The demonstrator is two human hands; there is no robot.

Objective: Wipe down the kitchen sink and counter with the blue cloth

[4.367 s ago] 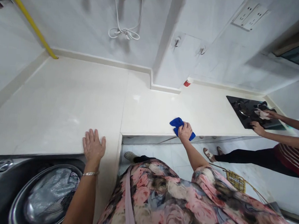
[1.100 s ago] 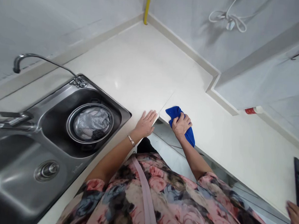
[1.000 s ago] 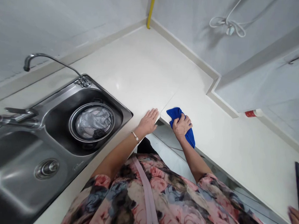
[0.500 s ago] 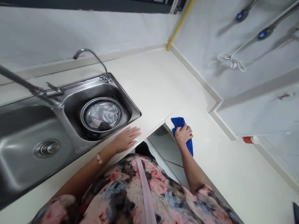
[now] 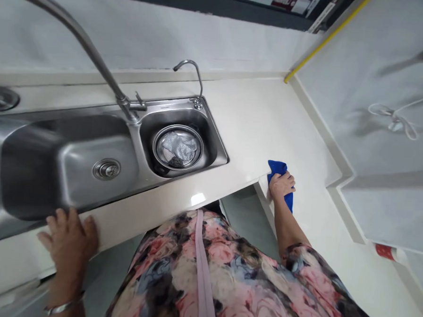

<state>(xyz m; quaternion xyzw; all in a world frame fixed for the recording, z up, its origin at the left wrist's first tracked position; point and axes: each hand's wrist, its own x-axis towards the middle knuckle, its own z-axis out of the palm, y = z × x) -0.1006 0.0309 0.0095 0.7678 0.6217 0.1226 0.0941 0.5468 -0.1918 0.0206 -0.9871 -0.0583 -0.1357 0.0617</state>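
My right hand [image 5: 282,185] grips a blue cloth [image 5: 276,167] and presses it to the white countertop near the inner corner. Part of the cloth hangs out below my palm. My left hand [image 5: 70,241], fingers spread and holding nothing, is at the front edge of the large sink basin [image 5: 79,166]. In the smaller basin beside it sits a round metal strainer bowl [image 5: 155,148]. Inside the bowl lie a crumpled, shiny, pale grey piece [image 5: 180,145] and a dark scrubber-like clump [image 5: 176,162].
A tall faucet [image 5: 106,72] arches over the large basin, and a thin curved tap [image 5: 201,82] stands behind the small one. The countertop [image 5: 256,118] turns a corner along the wall. A yellow pipe [image 5: 324,41] rises there; a tied white cord [image 5: 394,121] hangs farther right.
My left hand has moved left, from the counter in front of the small basin to the large basin's edge. The view has shifted left. My right hand still holds the cloth near the corner.
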